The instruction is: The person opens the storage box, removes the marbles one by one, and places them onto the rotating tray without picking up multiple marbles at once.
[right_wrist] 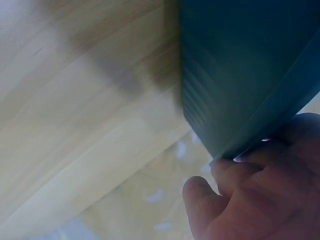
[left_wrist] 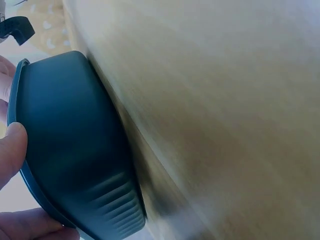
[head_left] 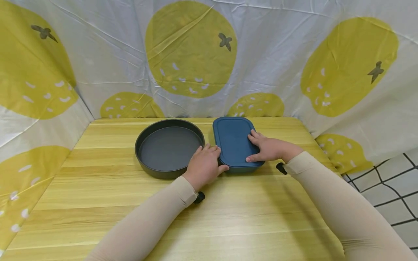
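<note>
Head view: a smooth blue box (head_left: 232,139) with rounded corners sits on the yellow wood-grain table (head_left: 228,221), just right of a round dark-grey pan (head_left: 168,148). The right hand (head_left: 273,149) rests on its right edge, thumb and fingers spread apart; the left hand (head_left: 203,166) is at its near-left corner.

Left wrist view: the left thumb and fingers clamp that corner's rim.

Right wrist view: the right fingertips touch the rim.

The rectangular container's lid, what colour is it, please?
The lid is plain blue, seen best in the head view.
</note>
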### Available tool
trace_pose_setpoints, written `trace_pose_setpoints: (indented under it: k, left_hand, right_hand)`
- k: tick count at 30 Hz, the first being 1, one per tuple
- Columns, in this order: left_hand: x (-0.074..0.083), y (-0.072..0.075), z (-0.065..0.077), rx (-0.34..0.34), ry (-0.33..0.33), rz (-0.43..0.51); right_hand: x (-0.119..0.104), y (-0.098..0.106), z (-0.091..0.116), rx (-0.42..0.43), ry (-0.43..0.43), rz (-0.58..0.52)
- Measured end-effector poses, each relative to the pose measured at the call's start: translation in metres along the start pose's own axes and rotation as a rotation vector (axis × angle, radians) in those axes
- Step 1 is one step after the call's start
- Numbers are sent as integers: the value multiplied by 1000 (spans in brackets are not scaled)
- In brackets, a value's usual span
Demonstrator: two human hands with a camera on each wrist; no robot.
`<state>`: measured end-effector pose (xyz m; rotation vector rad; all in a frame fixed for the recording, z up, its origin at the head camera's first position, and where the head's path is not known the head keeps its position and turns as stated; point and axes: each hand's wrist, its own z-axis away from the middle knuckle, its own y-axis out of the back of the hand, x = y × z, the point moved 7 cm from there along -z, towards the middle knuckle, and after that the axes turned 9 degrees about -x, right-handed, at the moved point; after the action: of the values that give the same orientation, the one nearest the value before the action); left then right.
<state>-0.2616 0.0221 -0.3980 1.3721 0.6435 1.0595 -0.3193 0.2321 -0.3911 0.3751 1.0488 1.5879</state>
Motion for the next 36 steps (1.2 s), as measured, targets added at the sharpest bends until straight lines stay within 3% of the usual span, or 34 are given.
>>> trace_pose_setpoints:
  k: [4,8,13,16,18,22,27,36]
  left_hand:
    - [-1,0,2,6,-5,23]
    - [-1,2,14,42,-27,109]
    - [-2,1,36,90,-35,362]
    - [-3,-8,43,58,-7,528]
    - [-3,-16,42,22,18,590]
    - [-5,-30,32,-39,49,613]
    - [-6,-37,18,-99,40,624]
    - [-6,-41,13,-149,12,683]
  right_hand:
    - [-3,1,2,16,0,10]
    - [-17,2,9,66,24,59]
    - [-51,-1,16,117,127,130]
    - [-71,-3,16,135,164,180]
    - [-81,-4,16,150,178,221]
    - [-94,-8,13,180,179,300]
    - [-105,-14,10,216,187,370]
    - [-115,-19,12,244,183,465]
